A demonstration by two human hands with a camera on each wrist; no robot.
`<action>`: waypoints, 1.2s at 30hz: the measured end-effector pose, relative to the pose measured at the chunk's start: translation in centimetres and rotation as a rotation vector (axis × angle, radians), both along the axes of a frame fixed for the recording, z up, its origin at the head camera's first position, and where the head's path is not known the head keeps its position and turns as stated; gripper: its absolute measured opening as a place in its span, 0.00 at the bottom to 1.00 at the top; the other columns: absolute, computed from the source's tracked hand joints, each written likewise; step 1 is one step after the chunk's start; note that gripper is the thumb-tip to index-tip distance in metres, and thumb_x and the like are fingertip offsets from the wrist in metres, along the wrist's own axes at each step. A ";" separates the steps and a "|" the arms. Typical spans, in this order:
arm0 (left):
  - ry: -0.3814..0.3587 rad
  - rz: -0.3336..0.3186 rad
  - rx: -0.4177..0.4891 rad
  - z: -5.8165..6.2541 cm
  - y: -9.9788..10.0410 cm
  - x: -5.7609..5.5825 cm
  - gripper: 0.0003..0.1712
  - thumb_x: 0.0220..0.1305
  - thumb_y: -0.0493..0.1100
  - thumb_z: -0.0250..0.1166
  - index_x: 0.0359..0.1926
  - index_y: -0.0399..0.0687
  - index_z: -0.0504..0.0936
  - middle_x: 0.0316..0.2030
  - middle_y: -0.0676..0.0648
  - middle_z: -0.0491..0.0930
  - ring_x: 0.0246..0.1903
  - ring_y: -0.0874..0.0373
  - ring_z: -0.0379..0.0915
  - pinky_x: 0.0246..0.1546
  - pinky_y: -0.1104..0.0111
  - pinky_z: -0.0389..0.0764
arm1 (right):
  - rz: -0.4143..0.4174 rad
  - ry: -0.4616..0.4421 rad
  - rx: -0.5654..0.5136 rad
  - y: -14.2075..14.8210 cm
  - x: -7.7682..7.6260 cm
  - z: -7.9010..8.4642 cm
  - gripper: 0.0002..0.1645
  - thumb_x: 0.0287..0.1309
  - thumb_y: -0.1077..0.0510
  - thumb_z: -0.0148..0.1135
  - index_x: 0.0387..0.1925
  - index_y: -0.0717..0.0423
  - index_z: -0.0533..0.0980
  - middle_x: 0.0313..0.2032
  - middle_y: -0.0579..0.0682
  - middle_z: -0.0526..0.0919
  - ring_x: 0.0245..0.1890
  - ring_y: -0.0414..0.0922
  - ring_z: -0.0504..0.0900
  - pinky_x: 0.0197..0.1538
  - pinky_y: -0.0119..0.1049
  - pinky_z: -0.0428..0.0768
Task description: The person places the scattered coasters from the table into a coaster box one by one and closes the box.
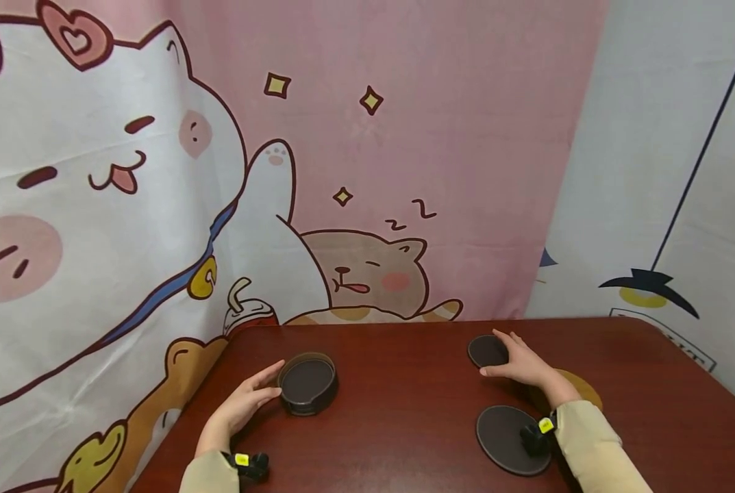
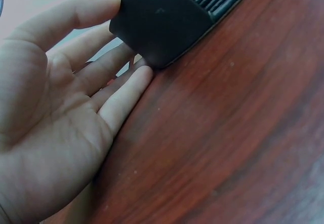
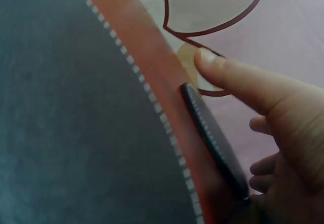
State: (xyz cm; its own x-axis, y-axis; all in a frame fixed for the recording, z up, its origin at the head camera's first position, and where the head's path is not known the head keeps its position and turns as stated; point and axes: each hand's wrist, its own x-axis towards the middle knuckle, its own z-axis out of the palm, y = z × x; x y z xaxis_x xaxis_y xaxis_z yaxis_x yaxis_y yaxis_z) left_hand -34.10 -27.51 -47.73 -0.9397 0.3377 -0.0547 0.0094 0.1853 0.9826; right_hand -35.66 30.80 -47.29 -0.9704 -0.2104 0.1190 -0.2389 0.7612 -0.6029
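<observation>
My left hand (image 1: 246, 404) touches the left side of a round black coaster holder (image 1: 327, 397) on the table. Inside it lies a dark coaster (image 1: 308, 380). In the left wrist view, the thumb and little fingertip meet the holder's black wall (image 2: 157, 24), fingers fairly straight. On the right, my right hand (image 1: 524, 363) reaches over the edge of a dark round coaster (image 1: 486, 351), thumb and fingers spread. The right wrist view shows that coaster (image 3: 215, 140) edge-on beside the hand (image 3: 288, 122), a gap below the thumb. A nearer stitched coaster (image 1: 505, 438) lies below the wrist.
Beneath my right forearm lies a yellow-brown round piece (image 1: 579, 387), partly covered by the sleeve. The reddish-brown table (image 1: 398, 411) ends at the back against a cartoon-printed curtain (image 1: 453, 171). Wrist cameras sit at both sleeves, the right one (image 1: 536, 437) overlapping the near coaster.
</observation>
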 end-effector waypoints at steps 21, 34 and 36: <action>0.017 -0.006 -0.010 -0.1 -0.1 -0.2 0.38 0.65 0.37 0.61 0.74 0.44 0.58 0.73 0.37 0.51 0.72 0.44 0.42 0.67 0.52 0.55 | -0.061 0.055 0.149 -0.3 -0.1 -0.7 0.59 0.44 0.35 0.72 0.66 0.72 0.63 0.63 0.79 0.59 0.61 0.73 0.61 0.55 0.68 0.65; 0.016 -0.015 -0.009 -0.3 -0.1 -0.3 0.38 0.65 0.37 0.61 0.74 0.45 0.59 0.73 0.37 0.52 0.71 0.45 0.45 0.65 0.59 0.60 | -0.099 0.078 0.180 -0.3 -0.3 -0.4 0.57 0.37 0.31 0.74 0.63 0.62 0.69 0.58 0.71 0.70 0.54 0.67 0.69 0.48 0.67 0.68; 0.017 -0.009 -0.016 -0.2 -0.2 -0.4 0.38 0.65 0.37 0.61 0.74 0.46 0.59 0.73 0.38 0.52 0.71 0.45 0.45 0.65 0.58 0.60 | -0.079 0.078 0.156 -0.3 -0.5 -0.2 0.57 0.37 0.32 0.74 0.63 0.63 0.69 0.57 0.71 0.70 0.53 0.66 0.70 0.47 0.65 0.71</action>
